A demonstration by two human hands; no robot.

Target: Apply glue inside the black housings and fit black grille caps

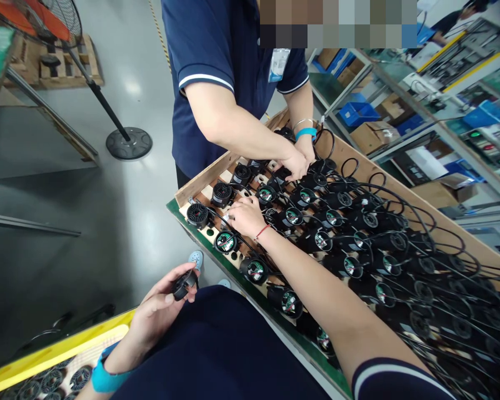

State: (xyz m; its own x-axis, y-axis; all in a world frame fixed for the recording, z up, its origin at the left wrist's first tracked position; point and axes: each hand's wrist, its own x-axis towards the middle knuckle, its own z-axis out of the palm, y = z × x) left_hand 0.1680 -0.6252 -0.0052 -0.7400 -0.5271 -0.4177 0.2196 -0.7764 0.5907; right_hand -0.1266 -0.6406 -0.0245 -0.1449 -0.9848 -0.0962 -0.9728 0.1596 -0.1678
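Note:
My left hand (164, 297) grips a small round black plastic cover (184, 285) out in front of my body, beside the box. Stretched across the wooden box (202, 186), my right hand (248, 216) has its fingers bent down among black cylindrical housings. Something whitish shows at its fingertips, too small to name. Close to it stand a housing with a slotted black top (198, 215) and an uncapped housing (226, 241) showing a green circuit board and wires. Several other housings in rows also show green boards in their open ends.
Across the box, a co-worker's hands (298, 163) work among the housings. Black cables (400, 194) loop over the box's right side. A yellow-edged tray (58, 350) holds slotted black covers (81, 378) at lower left. A fan base (129, 143) stands on the floor; shelves (400, 144) are at right.

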